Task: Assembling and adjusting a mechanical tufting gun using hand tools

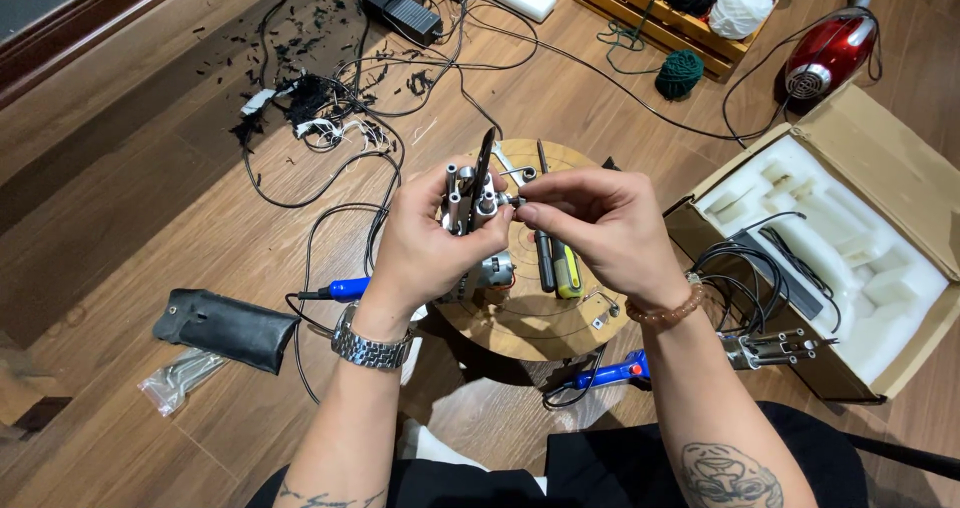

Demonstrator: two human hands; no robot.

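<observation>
Floorboards (130, 158) of brown wood are being used as the work area, with a small round wooden surface (530, 318) set low in the middle. Black scraps and tangled cables (330, 108) are lying scattered at the upper left, and a red vacuum cleaner (830, 53) is lying at the upper right. A wooden crate (650, 13) is holding balls of yarn (740, 8), white and green. An open cardboard box (870, 198) is lined with white foam (850, 238), across which black cables are lying. Above the round surface a small metal assembly (470, 203) of upright tubes is being gripped by the clenched left hand (430, 243). A small part at its side is being pinched by the right hand (600, 223), fingers (530, 211) closed.
</observation>
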